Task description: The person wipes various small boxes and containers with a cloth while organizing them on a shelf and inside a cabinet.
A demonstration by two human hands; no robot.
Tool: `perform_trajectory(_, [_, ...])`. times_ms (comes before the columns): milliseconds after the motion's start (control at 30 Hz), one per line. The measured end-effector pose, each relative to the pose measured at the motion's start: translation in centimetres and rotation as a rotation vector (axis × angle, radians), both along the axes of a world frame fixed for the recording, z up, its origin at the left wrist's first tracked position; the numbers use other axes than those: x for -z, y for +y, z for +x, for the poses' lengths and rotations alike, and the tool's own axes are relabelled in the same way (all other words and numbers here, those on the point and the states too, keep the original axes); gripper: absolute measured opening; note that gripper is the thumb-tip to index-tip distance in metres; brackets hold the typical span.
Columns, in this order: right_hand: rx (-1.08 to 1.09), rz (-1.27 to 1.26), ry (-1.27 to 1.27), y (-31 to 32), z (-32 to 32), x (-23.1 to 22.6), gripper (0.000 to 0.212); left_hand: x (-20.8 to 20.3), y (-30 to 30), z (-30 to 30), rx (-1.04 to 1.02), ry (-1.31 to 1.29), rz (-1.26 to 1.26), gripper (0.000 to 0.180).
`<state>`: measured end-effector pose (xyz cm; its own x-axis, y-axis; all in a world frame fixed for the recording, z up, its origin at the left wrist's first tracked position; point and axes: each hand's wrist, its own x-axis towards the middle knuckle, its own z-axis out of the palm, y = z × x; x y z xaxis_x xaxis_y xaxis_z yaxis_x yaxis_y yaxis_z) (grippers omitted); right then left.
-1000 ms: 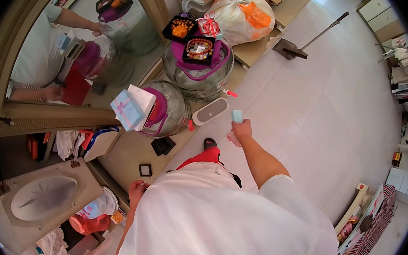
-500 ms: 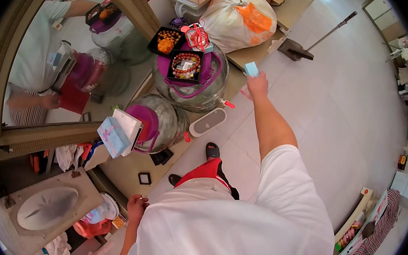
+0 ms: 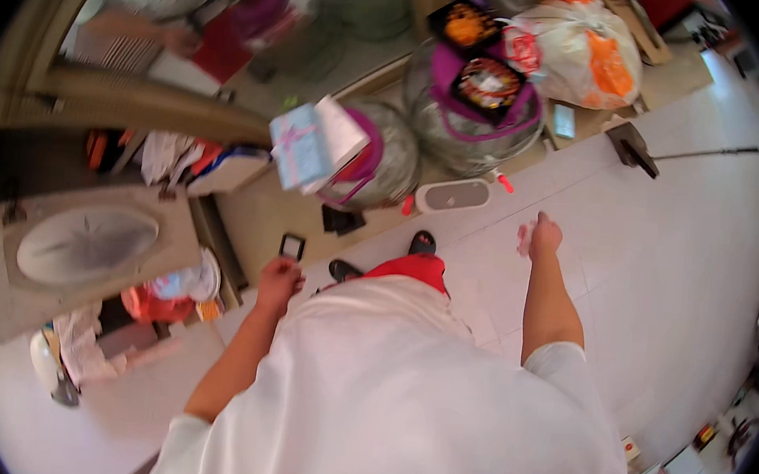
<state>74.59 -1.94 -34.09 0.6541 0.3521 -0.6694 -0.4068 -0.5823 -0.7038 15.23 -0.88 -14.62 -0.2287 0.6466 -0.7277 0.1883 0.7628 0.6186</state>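
Observation:
My right hand (image 3: 544,238) is closed over the floor, with a small crumpled pinkish, see-through piece (image 3: 524,239) at its fingers; what exactly it is I cannot tell. A small light blue box (image 3: 564,121) lies at the edge of the low counter, apart from that hand. Near the counter's front, my left hand (image 3: 278,284) has its fingers curled together, and anything in them is hidden. Just beyond it lies a small black-framed square (image 3: 292,246). A blue gift box with a ribbon (image 3: 301,147) leans against a white box (image 3: 340,133) on a purple-lidded glass jar (image 3: 387,160).
Black boxes of beads (image 3: 489,85) sit on a second large jar (image 3: 471,141). A tied white and orange plastic bag (image 3: 585,51) stands behind. A dustpan (image 3: 632,149) is on the floor, right. At left is an open cabinet door with an oval panel (image 3: 86,244).
My right hand has let go of the light blue box, which now lies on the counter, and has drawn back toward me. My left hand has moved up beside the black-framed square. The view has turned.

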Motion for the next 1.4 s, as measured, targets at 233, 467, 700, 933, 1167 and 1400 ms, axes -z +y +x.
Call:
perform_trajectory(233, [-0.317, -0.172, 0.227, -10.5, -8.8, 0.2, 0.031, 2.0, 3.6, -1.4, -0.238, -0.335, 0.034, 0.03])
perform_trajectory(467, [-0.547, -0.287, 0.196, -12.1, -11.8, -0.7, 0.03, 0.0, 4.6, -3.0, -0.292, -0.468, 0.189, 0.03])
perform_trajectory(700, [-0.518, -0.286, 0.206, -9.9, -15.7, -3.8, 0.028, -3.5, 4.6, -5.7, -0.279, -0.556, 0.25, 0.018])
perform_trajectory(933, [-1.034, -0.024, -0.1, -2.3, -27.0, -13.7, 0.031, -7.9, 3.5, -7.6, 0.042, -0.348, 0.669, 0.013])
perform_trajectory(1167, [-1.192, 0.43, 0.015, 4.9, -42.7, -32.4, 0.026, -12.7, 3.5, -7.9, 0.162, -0.306, 0.908, 0.018])
perform_trajectory(1400, [-1.314, 0.512, 0.189, 6.4, -49.4, -34.8, 0.023, -13.8, 3.0, -8.8, 0.283, -0.137, 0.984, 0.02])
